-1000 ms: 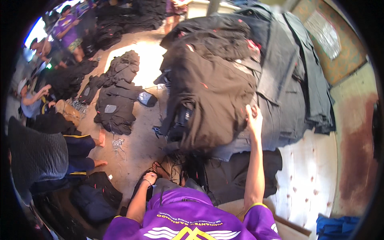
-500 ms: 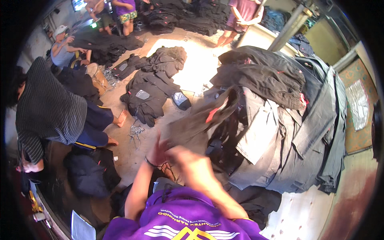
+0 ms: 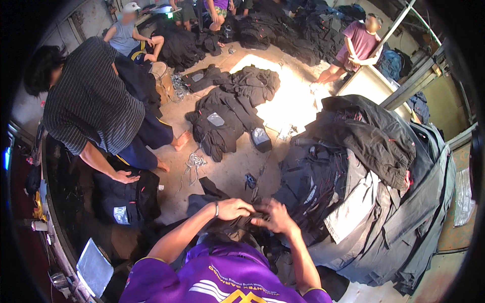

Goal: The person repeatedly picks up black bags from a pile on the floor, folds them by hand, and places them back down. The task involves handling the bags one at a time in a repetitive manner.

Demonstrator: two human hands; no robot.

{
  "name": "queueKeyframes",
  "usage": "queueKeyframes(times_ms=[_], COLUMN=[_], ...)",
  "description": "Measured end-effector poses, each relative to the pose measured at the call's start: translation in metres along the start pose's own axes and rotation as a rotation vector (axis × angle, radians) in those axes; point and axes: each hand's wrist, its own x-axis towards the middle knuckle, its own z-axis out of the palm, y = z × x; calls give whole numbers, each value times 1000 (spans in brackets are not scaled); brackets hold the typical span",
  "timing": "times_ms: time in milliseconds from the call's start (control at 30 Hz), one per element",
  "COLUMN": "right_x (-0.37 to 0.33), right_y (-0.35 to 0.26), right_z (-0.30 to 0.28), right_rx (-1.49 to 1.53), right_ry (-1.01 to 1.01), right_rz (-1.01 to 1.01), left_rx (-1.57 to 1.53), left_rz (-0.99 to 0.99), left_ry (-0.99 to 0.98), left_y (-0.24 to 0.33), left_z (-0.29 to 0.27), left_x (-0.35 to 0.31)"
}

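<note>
Low in front of me, a dark garment (image 3: 241, 222) lies bunched, partly hidden by my hands. My left hand (image 3: 235, 208), with a band at its wrist, has its fingers closed on the cloth. Just to the right, my right hand (image 3: 277, 217) touches the same garment. Its thumb points left and its fingers are smeared by motion, so their grip is unclear. On the right stands a tall heap of dark and grey garments (image 3: 379, 151), some with red tags or threads.
Dark garments (image 3: 222, 113) with silvery patches lie ahead on the floor (image 3: 177, 197), near a tangle of pale strips (image 3: 194, 164). A person in a striped shirt (image 3: 93, 96) bends at the left over a dark bundle (image 3: 146, 197). Other people sit or stand farther back.
The dark garment that was swung out toward the heap is down low in front of me. My hands have come to the same height, with the right moved rightward. The view has shifted left.
</note>
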Motion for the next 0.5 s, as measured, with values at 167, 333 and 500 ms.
queueKeyframes(times_ms=[167,333,500], right_x=[-29,-46,-39], right_y=[23,38,25], right_z=[122,158,134], right_rx=[311,423,89], right_ry=[-69,-94,70], right_rz=[191,523,525], left_rx=[-70,271,469], left_rz=[-204,-432,-1267], left_ry=[-38,87,149], left_y=[13,0,-86], left_z=[-19,18,77], left_x=[-58,-113,-203])
